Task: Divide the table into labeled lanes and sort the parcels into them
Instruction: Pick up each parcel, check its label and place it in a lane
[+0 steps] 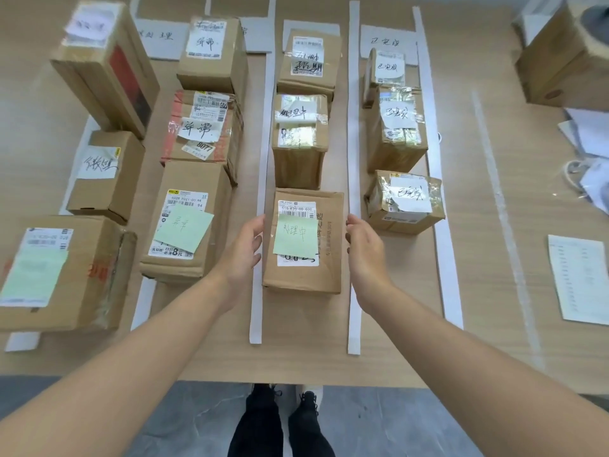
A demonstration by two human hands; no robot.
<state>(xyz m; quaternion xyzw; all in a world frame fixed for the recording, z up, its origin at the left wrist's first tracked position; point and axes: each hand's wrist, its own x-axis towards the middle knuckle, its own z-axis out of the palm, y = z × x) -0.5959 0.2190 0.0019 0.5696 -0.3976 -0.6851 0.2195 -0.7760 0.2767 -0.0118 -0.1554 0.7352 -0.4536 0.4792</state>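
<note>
Parcel [329, 258] lies flat, long axis parallel to the paper strips [353, 159].

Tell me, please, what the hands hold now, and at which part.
Nothing is clearly held. The left hand and right hand flank the nearest centre-lane parcel, fingers relaxed beside its sides.

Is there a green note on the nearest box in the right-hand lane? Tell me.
No, the nearest box in that lane carries a white handwritten slip, not a green note.
</note>
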